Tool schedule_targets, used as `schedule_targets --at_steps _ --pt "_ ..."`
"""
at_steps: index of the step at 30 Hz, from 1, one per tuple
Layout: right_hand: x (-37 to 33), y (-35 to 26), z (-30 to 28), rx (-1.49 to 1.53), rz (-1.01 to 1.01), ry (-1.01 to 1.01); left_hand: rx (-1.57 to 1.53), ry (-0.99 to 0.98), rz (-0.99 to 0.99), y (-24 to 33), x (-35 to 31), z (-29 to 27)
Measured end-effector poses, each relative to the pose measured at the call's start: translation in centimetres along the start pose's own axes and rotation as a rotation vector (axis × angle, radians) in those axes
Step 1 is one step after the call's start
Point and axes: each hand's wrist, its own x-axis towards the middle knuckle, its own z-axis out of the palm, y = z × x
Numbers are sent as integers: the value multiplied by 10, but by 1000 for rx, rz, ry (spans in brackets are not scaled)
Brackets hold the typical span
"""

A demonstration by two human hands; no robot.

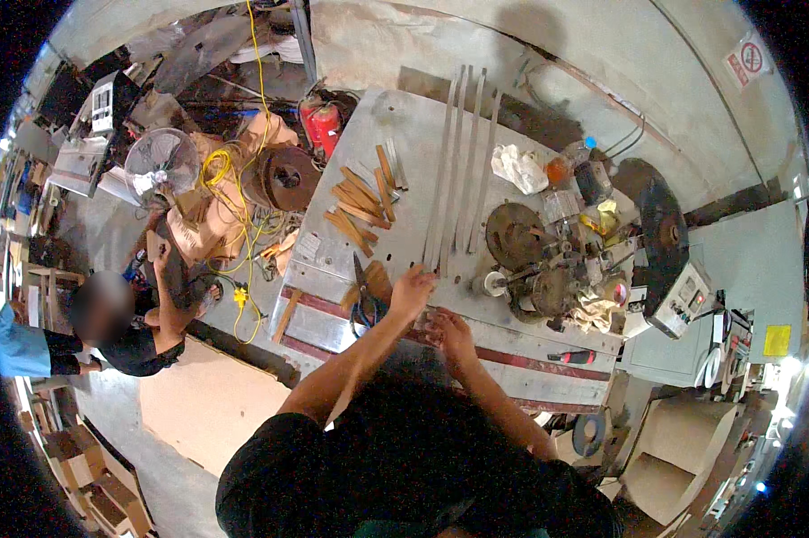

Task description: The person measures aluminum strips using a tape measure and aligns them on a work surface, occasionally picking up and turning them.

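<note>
Several long, thin metal strips (468, 166) lie lengthwise over the grey metal table (404, 121). At the near end of the leftmost strips, my left hand (412, 294) is closed, its fingertips pinching a strip end. Just nearer and to the right, my right hand (455, 335) has its fingers pressed together; whatever is between them is too small to make out. Shears with blue handles (366, 303) lie left of my left wrist, by a brown piece (379, 281). Several short brown strips (358, 199) are in a loose pile farther left, beside short metal pieces (395, 163).
At the table's right stands a greasy machine with round discs (515, 235); a white cloth (518, 169) and bottles (593, 179) sit behind it. A red-handled tool (578, 357) lies near right. Left are a fire extinguisher (320, 125), a fan (160, 161), a yellow cable (218, 169) and a person (149, 345).
</note>
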Motion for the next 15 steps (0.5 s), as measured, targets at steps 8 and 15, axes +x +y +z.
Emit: schedule_targets --at_steps 8,15 --pt "56 -14 -2 -160 -61 -23 230 87 17 36 -18 11" --pt "68 -14 13 -151 -94 61 146 128 -1 40 -20 14"
